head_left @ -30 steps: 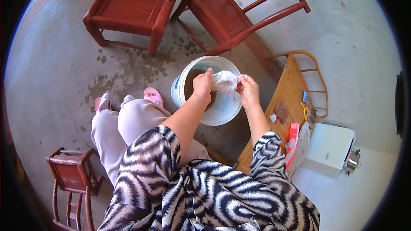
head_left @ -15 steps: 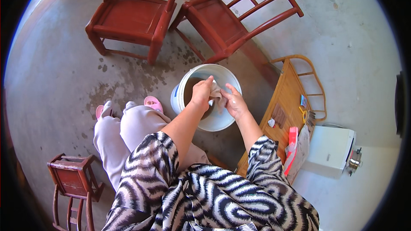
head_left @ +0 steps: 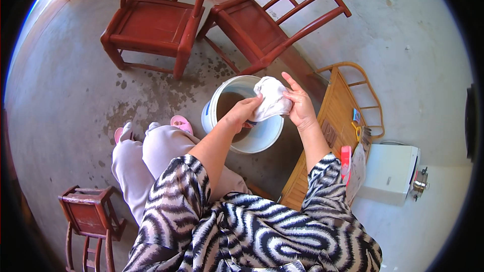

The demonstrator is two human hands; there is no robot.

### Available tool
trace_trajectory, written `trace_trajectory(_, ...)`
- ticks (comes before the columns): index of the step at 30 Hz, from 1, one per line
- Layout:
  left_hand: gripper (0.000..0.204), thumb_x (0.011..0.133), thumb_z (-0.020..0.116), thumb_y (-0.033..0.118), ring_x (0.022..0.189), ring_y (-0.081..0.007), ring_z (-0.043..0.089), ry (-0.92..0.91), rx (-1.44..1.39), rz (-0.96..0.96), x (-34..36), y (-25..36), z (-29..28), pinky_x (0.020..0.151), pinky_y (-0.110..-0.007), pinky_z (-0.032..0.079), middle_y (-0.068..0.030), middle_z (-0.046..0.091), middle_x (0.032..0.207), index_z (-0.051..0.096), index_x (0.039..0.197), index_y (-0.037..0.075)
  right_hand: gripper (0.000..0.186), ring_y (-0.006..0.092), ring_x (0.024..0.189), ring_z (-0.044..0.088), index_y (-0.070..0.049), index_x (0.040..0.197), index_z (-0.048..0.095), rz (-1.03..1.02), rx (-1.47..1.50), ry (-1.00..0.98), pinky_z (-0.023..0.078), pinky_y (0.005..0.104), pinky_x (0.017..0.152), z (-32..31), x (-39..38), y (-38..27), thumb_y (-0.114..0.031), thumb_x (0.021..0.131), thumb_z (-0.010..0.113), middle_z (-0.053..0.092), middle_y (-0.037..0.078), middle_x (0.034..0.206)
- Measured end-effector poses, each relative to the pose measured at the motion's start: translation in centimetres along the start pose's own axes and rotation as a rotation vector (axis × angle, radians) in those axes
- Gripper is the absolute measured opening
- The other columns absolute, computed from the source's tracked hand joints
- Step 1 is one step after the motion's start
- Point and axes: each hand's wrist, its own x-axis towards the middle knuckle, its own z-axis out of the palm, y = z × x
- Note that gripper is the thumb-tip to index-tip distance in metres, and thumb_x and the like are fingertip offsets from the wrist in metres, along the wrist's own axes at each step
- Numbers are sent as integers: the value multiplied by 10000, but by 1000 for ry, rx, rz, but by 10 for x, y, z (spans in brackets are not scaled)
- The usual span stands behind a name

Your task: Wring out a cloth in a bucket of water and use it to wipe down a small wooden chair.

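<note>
A crumpled white cloth (head_left: pixel 272 99) is stretched between my hands above a white plastic bucket (head_left: pixel 262 143). My left hand (head_left: pixel 243 113) grips its near left side, where a small dark edge shows by the fingers. At its right side, my right hand (head_left: pixel 301 107) pinches the cloth, with the index finger pointing up and away from it. Brown water (head_left: pixel 229 103) lies in the bucket, partly covered by my left hand and the cloth.
Two red wooden chairs (head_left: pixel 151 20) (head_left: pixel 254 30) stand beyond the bucket on a wet-spotted floor. A bamboo bench (head_left: pixel 330 106) at right carries a brush (head_left: pixel 366 133) and small items. A small red chair (head_left: pixel 86 214) is at lower left, a white box-shaped appliance (head_left: pixel 385 171) at right.
The cloth has come up out of the bucket's mouth and is spread wider, showing white. My right hand has moved right and up, away from my left hand.
</note>
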Motion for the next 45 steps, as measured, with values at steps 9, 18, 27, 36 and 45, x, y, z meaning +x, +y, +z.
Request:
trace_trajectory(9,232,804,690,206,604,-139,574,-81,-214,276,9,-5,-5,469,-275,444,-32,576,724,492,832,88,509,211,1031,563,-16,1258,477,-44,-105,-37,431,318,941,-20,5,-7,82,759,466,574,145,1127)
trace_trajectory(18,450,853,588,37,994,-177,561,-99,-373,355,8,1,-10,873,-308,456,-98,563,1144,479,1288,79,479,185,1076,531,75,1226,469,-8,-207,36,401,287,954,-22,3,-7,102,748,475,544,129,1186)
trace_trajectory(27,453,771,714,183,821,-159,594,56,358,388,3,2,-3,761,-287,476,-114,603,978,560,1145,-22,469,139,1005,542,65,1214,492,99,-511,-60,430,253,872,-27,-2,-23,90,746,496,532,97,1176)
trace_trajectory(36,186,807,651,140,733,-171,575,175,-176,287,14,0,-7,662,-298,467,-90,599,830,573,903,1,129,96,752,544,36,918,611,-69,-725,-6,444,224,696,-43,16,11,-62,842,574,598,31,861)
trace_trajectory(45,161,920,442,126,696,-220,562,246,-421,249,39,-14,-14,602,-353,455,-93,564,787,547,900,6,89,61,765,523,-39,937,550,-139,-571,18,449,223,683,2,23,56,-114,906,513,579,4,856)
